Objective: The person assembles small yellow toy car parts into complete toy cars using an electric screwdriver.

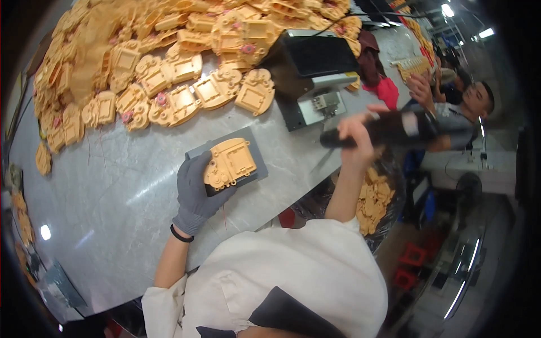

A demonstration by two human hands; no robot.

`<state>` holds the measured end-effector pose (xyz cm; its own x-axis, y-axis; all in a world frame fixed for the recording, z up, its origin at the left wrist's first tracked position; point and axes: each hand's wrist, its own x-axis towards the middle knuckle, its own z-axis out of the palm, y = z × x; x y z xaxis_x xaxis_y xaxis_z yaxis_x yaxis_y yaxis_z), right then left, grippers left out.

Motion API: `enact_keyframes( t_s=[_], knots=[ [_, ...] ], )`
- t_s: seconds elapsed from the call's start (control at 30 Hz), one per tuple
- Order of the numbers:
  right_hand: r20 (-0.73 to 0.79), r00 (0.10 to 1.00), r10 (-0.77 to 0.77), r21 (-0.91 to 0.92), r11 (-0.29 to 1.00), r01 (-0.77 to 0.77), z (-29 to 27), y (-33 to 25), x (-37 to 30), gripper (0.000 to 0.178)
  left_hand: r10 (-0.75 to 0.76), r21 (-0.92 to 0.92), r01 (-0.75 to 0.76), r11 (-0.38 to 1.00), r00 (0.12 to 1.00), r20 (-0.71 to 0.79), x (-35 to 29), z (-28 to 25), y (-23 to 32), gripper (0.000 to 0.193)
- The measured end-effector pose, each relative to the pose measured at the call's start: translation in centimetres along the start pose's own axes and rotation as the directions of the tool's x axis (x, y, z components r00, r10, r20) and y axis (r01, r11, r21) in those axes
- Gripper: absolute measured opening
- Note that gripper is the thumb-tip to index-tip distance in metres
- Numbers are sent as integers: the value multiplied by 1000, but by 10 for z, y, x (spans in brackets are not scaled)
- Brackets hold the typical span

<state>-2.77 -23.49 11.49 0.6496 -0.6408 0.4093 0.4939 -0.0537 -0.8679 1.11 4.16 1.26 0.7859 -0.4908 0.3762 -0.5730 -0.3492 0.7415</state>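
My left hand, in a grey knit glove, grips a yellow plastic housing by its left side. The housing has a squarish recess and small round posts, and it rests on a dark grey block on the table. My bare right hand is wrapped round a black electric screwdriver, raised to the right of the block and blurred by motion. The tool lies nearly level, and its tip cannot be made out. Close by stands a black box-shaped screw feeder with a small metal outlet at its front.
Many similar yellow housings lie heaped along the back of the grey metal table. Right of my arm, a plastic-lined container holds more yellow parts. Another person sits at far right, near red stools.
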Motion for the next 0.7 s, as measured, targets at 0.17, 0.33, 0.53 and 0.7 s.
enact_keyframes(
  t_s=[0.17,0.33,0.53,0.7],
  knots=[
    [357,934,-29,258,964,-69,66,-16,-50,57,5,25,-4,1000,1000,-27,-2,-1,-5,77],
    [488,869,75,130,979,-157,79,-8,-61,53,-41,-29,41,999,999,-4,2,-1,-6,78],
    [489,869,76,75,989,-128,90,-1,-70,41,-27,-11,27,1000,1000,-14,-4,-2,-12,79],
    [505,860,79,56,991,-123,92,2,-73,40,-27,-17,27,999,999,20,-5,-7,-13,81]
  ],
)
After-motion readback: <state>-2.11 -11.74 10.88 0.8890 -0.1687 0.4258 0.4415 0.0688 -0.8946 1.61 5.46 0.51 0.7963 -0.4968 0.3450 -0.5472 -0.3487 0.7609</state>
